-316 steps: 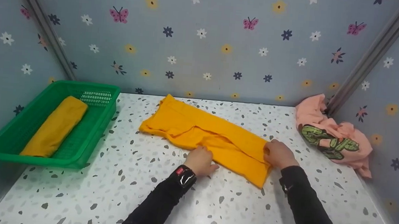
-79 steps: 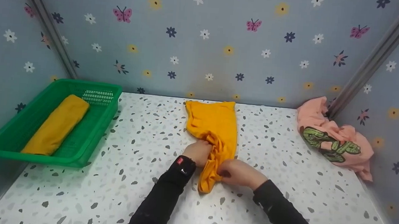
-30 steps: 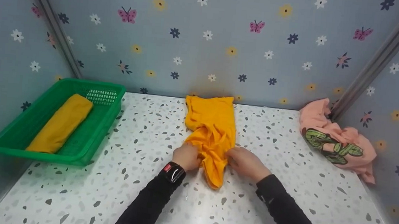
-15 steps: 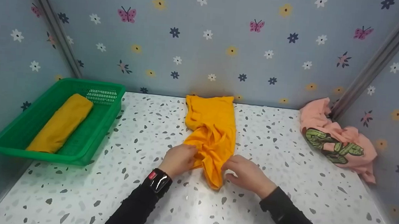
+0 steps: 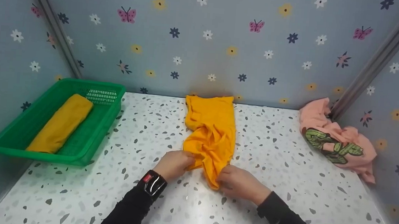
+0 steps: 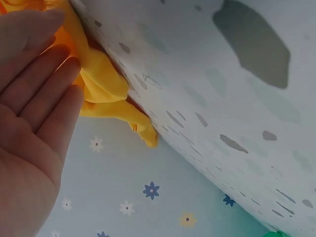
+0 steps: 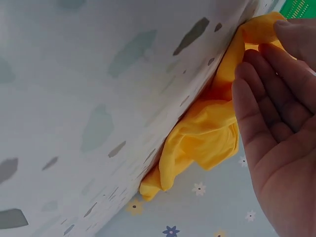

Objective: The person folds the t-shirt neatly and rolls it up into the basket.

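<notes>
An orange-yellow garment (image 5: pixel 212 113) lies lengthwise at the middle of the table, flat and folded at the far end, bunched into creases at the near end. At its near left edge my left hand (image 5: pixel 174 164) pinches the fabric between thumb and fingers. My right hand (image 5: pixel 239 182) pinches the narrow near tip from the right. In the left wrist view the garment (image 6: pixel 103 79) hangs in folds beyond the fingers (image 6: pixel 61 118). The right wrist view has the thumb and index finger at a cloth edge, with the garment (image 7: pixel 207 133) spreading behind.
On the left stands a green plastic basket (image 5: pixel 104 126) holding a rolled mustard-yellow cloth (image 5: pixel 61 124). A crumpled pink garment (image 5: pixel 355 149) with a green print lies in the right corner. Flower-patterned panels (image 5: pixel 211 56) enclose the speckled white table (image 5: pixel 141 121).
Earlier the garment lay wide and slanted; now it is narrow, turned lengthwise and gathered at the near end. Lately both hands shifted toward the near edge, the right one taking hold of the tip.
</notes>
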Demonstrator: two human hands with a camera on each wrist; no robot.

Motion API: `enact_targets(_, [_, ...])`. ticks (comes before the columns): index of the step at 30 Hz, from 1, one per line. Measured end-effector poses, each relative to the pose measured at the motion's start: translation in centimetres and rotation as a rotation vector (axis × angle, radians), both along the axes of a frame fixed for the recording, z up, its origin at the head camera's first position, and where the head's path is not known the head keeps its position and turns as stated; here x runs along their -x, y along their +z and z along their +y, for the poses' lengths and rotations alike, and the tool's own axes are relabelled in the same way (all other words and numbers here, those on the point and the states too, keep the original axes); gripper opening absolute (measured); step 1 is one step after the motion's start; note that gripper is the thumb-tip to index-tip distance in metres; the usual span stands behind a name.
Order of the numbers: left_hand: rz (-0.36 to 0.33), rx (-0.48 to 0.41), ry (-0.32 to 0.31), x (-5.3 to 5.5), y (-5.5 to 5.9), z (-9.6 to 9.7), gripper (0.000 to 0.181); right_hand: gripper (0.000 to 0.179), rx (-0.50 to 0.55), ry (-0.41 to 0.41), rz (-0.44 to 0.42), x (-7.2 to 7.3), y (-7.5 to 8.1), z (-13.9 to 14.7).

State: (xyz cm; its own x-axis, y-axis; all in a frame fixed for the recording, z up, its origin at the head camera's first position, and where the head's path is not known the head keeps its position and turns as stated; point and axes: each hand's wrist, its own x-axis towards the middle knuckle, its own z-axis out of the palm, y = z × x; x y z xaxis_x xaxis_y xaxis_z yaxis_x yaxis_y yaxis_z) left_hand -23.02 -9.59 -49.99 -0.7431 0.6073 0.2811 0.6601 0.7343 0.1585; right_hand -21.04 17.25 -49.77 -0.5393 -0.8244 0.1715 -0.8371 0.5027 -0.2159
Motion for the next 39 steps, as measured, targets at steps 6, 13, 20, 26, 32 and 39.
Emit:
enact_targets(6, [0.029,0.077,0.009,0.2,-0.7,-0.4,0.023,0.021,-0.004,0.017,0.060,-0.1,-0.4,-0.8])
enact_targets(13, [0.016,0.057,0.016,1.0,-1.4,-0.7,0.022,0.017,-0.040,-0.015,0.062,0.1,-0.6,-1.3])
enact_targets(20, [0.041,0.062,0.013,1.4,-1.6,-0.7,0.024,0.010,-0.041,-0.050,0.061,0.1,-0.6,-1.8])
enact_targets(26, [0.043,0.038,0.042,1.2,-1.6,-0.6,0.022,0.006,-0.042,-0.076,0.044,0.2,-0.7,-2.0])
enact_targets(32, [-0.058,-0.027,0.065,1.0,-1.2,-1.1,0.008,0.007,-0.024,-0.098,0.028,0.2,-0.4,-1.5])
enact_targets(39, [-0.181,-0.090,0.080,0.3,0.1,-2.2,0.012,0.012,0.088,-0.075,0.047,-0.3,0.9,0.1])
